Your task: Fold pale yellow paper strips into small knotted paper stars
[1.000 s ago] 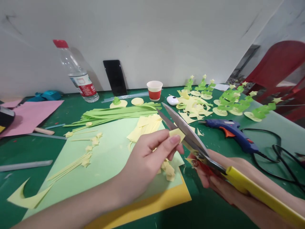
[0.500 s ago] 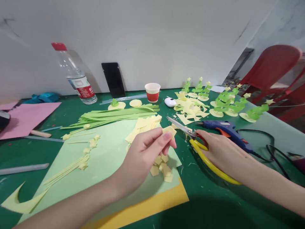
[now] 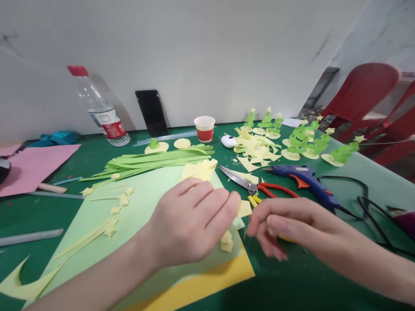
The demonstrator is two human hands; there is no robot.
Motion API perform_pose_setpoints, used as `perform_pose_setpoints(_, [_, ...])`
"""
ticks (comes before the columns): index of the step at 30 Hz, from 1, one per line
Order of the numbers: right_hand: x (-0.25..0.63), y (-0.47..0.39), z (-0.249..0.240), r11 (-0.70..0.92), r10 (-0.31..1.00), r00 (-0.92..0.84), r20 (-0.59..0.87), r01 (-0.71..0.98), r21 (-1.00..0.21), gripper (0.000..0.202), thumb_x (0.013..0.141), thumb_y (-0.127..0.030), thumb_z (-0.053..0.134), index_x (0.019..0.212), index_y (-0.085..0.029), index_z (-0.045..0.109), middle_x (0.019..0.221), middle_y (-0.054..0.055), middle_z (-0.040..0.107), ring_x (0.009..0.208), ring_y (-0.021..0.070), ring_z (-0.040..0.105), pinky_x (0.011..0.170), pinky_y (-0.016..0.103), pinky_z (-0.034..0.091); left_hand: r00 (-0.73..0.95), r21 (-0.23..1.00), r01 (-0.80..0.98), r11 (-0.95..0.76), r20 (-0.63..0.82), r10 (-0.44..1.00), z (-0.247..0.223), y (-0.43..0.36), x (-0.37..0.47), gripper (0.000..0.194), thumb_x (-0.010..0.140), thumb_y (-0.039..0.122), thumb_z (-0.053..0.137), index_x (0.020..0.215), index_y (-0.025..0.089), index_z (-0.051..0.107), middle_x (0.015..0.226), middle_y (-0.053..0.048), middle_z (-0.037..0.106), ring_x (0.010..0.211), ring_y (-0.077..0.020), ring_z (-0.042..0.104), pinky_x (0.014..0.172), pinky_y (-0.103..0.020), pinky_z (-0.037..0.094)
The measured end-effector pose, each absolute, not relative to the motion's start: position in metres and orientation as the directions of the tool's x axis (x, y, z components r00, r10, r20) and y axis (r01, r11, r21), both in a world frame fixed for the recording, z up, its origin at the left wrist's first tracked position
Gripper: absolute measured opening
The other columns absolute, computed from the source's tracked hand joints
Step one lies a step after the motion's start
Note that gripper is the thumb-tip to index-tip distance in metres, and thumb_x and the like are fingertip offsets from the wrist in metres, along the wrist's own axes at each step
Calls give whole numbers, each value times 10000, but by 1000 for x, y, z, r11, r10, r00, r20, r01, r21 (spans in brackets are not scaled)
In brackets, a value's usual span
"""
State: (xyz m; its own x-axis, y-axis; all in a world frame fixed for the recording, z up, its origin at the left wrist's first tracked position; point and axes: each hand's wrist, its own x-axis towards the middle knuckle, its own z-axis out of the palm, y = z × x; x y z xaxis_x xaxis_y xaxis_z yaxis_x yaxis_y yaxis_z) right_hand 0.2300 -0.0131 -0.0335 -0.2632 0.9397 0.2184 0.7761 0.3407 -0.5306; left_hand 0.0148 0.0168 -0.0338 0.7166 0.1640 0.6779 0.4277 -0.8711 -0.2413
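Note:
My left hand (image 3: 196,220) is closed above the green sheet (image 3: 139,211), back of the hand up; a yellow paper piece (image 3: 244,208) shows at its finger side, and whether the fingers grip it is hidden. To its right my right hand (image 3: 288,224) hangs with curled, parted fingers and nothing between them. Scissors with red handles (image 3: 240,180) lie just beyond, beside yellow handles (image 3: 254,201) partly hidden by the right hand. Small cut yellow pieces (image 3: 226,242) rest under the left hand. Yellow stars on thin strips (image 3: 110,229) lie on the sheet's left.
Green strips (image 3: 155,159), a paper cup (image 3: 204,128), a phone (image 3: 151,113) and a bottle (image 3: 108,123) stand or lie toward the wall. At the right are a blue glue gun (image 3: 304,177) with a black cable, yellow scraps (image 3: 256,149) and green spiral paper figures (image 3: 311,140).
My right hand has let go of the scissors, which now lie on the table. My left hand has turned over, back upward, and the yellow piece is no longer in its raised fingertips.

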Motion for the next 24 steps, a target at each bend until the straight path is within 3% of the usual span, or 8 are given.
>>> perform_pose_setpoints(5, [213, -23, -24, 221, 951, -303, 56, 546, -808, 361, 839, -456, 463, 715, -164, 635, 583, 31, 553, 556, 146, 541, 492, 245, 453, 800, -422, 386, -821, 596, 70, -27, 12, 10, 283, 884, 130, 365, 1040, 96, 599, 815, -103, 695, 638, -201, 582, 663, -346, 427])
perform_pose_setpoints(8, [203, -27, -13, 79, 919, -387, -69, 353, -932, 342, 834, -408, 447, 623, -168, 569, 482, -11, 463, 458, 107, 450, 442, 217, 397, 807, -404, 371, -836, 586, 75, -24, 11, 11, 289, 889, 116, 356, 1063, 79, 584, 827, -108, 698, 653, -201, 586, 676, -350, 424])
perform_pose_setpoints(10, [199, -27, -8, -16, 884, -451, -121, 228, -973, 311, 824, -341, 427, 577, -173, 512, 448, -33, 404, 426, 86, 381, 422, 199, 355, 746, -225, 407, -885, 641, 180, -21, 9, 14, 275, 888, 99, 362, 1073, 112, 564, 829, -86, 693, 680, -186, 590, 691, -332, 430])
perform_pose_setpoints(12, [197, -26, -5, -9, 879, -468, -93, 178, -984, 282, 798, -275, 427, 537, -175, 465, 442, -40, 375, 422, 74, 345, 409, 189, 311, 630, 131, 445, -886, 657, 413, -18, 7, 18, 238, 894, 97, 362, 1010, 156, 561, 779, -36, 670, 662, -146, 584, 661, -266, 447])
perform_pose_setpoints(14, [198, -25, -5, 64, 884, -467, -36, 198, -978, 275, 779, -231, 422, 510, -176, 437, 440, -43, 350, 414, 66, 319, 385, 190, 259, 551, 534, 400, -745, 509, 661, -13, 6, 22, 256, 919, 137, 320, 842, 186, 559, 670, 21, 607, 579, -97, 553, 562, -179, 440])
perform_pose_setpoints(16, [199, -23, -5, 104, 868, -495, -31, 244, -964, 285, 767, -215, 410, 486, -178, 377, 439, -45, 330, 406, 58, 297, 364, 196, 212, 612, 762, 320, -564, 288, 736, -8, 5, 26, 357, 936, 207, 277, 666, 191, 510, 577, 48, 527, 513, -77, 502, 500, -146, 411])
perform_pose_setpoints(20, [200, -20, -5, 179, 830, -557, -27, 313, -933, 311, 773, -196, 390, 485, -181, 274, 461, -45, 338, 427, 52, 290, 362, 182, 206, 721, 865, 281, -415, 96, 687, -3, 3, 28, 341, 884, 224, 398, 548, 177, 430, 525, 56, 437, 487, -75, 429, 483, -160, 358])
perform_pose_setpoints(24, [201, -19, -10, 401, 821, -536, 197, 295, -867, 205, 820, -185, 469, 615, -182, 457, 545, -49, 426, 486, 60, 380, 434, 153, 334, 655, 870, 219, -442, 205, 727, -3, 1, 27, 346, 879, 182, 409, 532, 170, 411, 516, 65, 402, 475, -60, 391, 473, -154, 322])
